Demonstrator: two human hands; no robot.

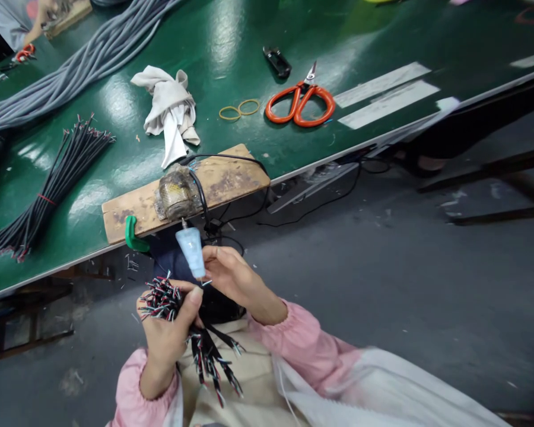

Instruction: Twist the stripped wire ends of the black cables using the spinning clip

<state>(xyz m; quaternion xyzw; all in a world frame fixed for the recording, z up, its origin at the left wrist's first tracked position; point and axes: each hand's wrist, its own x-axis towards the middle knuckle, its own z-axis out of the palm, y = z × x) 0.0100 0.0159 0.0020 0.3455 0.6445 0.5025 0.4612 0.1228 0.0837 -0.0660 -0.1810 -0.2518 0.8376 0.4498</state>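
Observation:
My left hand [169, 332] is wrapped around a bundle of thin black cables [207, 356], whose stripped ends show red, white and black wires. One cluster of ends sticks up above the fist; others hang below it. Near its thumb tip is a single wire end, just under a pale blue cone [190, 252]. The cone sits on the shaft of a small motor [178, 193] fixed to a wooden board [231, 181]. Beside the cone, my right hand [238, 279] has its fingers loosely extended, with the fingertips partly hidden behind the cone.
On the green table [231, 53] lie orange-handled scissors [314, 107], a black clipper [276, 62], rubber bands [239, 110], a crumpled cloth [169, 107], a tied black cable bundle [56, 190] and long grey cables [93, 59]. A green clamp [133, 234] grips the board's edge. Another person's arm [35, 24] shows top left.

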